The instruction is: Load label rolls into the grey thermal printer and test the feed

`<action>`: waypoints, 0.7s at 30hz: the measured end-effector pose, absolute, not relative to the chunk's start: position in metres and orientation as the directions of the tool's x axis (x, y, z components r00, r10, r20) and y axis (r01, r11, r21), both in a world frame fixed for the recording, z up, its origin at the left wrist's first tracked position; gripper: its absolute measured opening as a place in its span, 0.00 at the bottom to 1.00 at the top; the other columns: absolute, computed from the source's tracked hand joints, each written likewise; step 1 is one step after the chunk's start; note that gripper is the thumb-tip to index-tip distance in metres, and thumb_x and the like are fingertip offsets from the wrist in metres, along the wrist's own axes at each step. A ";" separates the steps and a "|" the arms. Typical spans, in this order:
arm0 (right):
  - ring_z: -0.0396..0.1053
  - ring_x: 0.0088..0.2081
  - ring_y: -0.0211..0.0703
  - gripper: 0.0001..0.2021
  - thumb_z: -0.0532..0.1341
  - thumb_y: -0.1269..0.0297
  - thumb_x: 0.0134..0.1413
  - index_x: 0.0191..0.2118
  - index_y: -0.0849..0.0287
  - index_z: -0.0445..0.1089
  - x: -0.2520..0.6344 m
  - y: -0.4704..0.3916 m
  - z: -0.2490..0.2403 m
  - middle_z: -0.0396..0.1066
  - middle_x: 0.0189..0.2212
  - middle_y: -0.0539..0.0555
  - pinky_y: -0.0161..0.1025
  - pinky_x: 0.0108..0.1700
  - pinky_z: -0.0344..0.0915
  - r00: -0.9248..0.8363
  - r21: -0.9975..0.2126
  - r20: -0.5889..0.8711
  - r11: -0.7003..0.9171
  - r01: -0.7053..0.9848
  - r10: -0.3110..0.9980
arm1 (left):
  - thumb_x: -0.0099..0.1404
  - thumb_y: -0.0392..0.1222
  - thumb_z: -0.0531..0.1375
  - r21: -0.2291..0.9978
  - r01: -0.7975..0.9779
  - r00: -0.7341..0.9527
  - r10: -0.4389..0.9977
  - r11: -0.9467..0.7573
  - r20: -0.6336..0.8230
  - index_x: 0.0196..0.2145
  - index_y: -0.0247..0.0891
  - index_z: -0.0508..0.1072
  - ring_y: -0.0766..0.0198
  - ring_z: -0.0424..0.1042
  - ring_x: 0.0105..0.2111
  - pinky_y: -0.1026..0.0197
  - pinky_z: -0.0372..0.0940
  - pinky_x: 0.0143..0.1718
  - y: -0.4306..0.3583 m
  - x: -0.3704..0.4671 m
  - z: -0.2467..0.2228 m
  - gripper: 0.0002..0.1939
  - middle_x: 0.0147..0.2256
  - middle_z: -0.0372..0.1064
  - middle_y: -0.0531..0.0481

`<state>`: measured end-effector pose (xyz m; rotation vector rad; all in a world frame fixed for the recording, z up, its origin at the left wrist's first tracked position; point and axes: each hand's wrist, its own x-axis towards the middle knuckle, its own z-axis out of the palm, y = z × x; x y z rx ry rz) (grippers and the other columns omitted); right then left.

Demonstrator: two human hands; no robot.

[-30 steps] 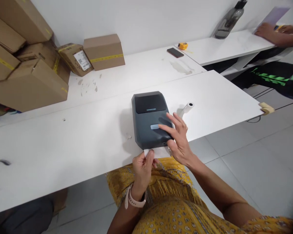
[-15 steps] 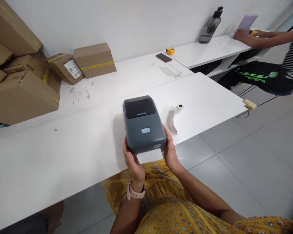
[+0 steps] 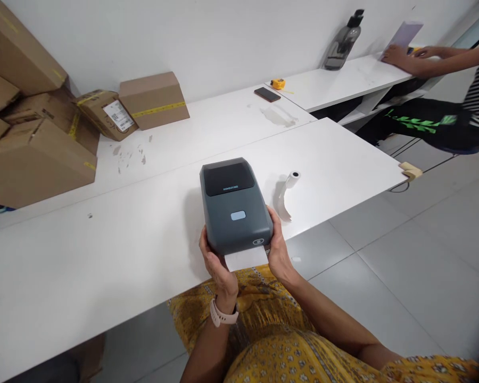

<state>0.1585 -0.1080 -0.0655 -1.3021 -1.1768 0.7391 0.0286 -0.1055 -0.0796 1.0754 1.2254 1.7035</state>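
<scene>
A dark grey-blue label printer with a black window and a pale button is between my hands near the table's front edge. White label paper sticks out of its front. My left hand, with a pale watch strap at the wrist, grips the printer's lower left side. On the lower right side my right hand is closed round the other edge. Some fingertips of both hands are hidden behind or under the printer. To its right a small roll of white paper lies on the table, its loose end curling toward the front edge.
Cardboard boxes are stacked at the left. Another box, a phone and a yellow tape measure are along the back of the white table. A large bottle stands near a co-worker's hands.
Both hands keep their hold on the printer, which stays in nearly the same place. Slightly more of the white label paper shows at its front.
</scene>
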 end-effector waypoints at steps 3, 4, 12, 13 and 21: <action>0.54 0.74 0.57 0.40 0.37 0.29 0.65 0.75 0.40 0.46 0.163 -0.109 -0.066 0.55 0.73 0.55 0.61 0.74 0.55 0.273 -0.950 0.267 0.205 0.235 0.924 | 0.78 0.62 0.42 0.964 -0.094 -0.320 0.924 -0.251 0.209 0.72 0.46 0.59 0.51 0.57 0.72 0.49 0.57 0.71 -0.104 0.026 -0.080 0.33 0.71 0.56 0.42; 0.53 0.74 0.57 0.39 0.37 0.30 0.66 0.76 0.39 0.44 0.166 -0.109 -0.065 0.53 0.74 0.54 0.61 0.74 0.55 0.245 -0.938 0.285 0.218 0.269 0.927 | 0.78 0.63 0.41 0.963 -0.087 -0.309 0.926 -0.253 0.216 0.72 0.46 0.59 0.52 0.56 0.72 0.49 0.57 0.71 -0.102 0.024 -0.079 0.34 0.72 0.56 0.42; 0.43 0.78 0.58 0.39 0.30 0.34 0.67 0.77 0.42 0.41 0.207 -0.031 -0.002 0.47 0.76 0.54 0.67 0.77 0.42 0.049 -0.570 0.651 0.445 0.691 0.758 | 0.76 0.67 0.45 0.880 0.108 -0.255 0.842 -0.463 0.474 0.64 0.50 0.71 0.55 0.65 0.65 0.50 0.59 0.67 -0.038 -0.007 -0.029 0.32 0.62 0.69 0.46; 0.43 0.78 0.57 0.40 0.29 0.33 0.67 0.76 0.42 0.42 0.208 -0.013 0.009 0.49 0.76 0.54 0.65 0.77 0.42 0.040 -0.573 0.664 0.473 0.669 0.747 | 0.76 0.63 0.48 0.885 0.100 -0.274 0.843 -0.454 0.463 0.64 0.49 0.71 0.56 0.69 0.60 0.51 0.62 0.64 -0.026 -0.009 -0.021 0.29 0.59 0.71 0.46; 0.33 0.79 0.51 0.54 0.27 0.21 0.52 0.76 0.47 0.46 0.197 0.077 0.071 0.61 0.72 0.44 0.53 0.81 0.35 0.121 -0.812 0.458 0.360 0.459 0.881 | 0.58 0.43 0.67 0.996 0.037 -0.190 0.978 -0.084 0.089 0.56 0.40 0.74 0.69 0.65 0.31 0.64 0.62 0.36 0.024 -0.016 -0.020 0.27 0.33 0.65 0.55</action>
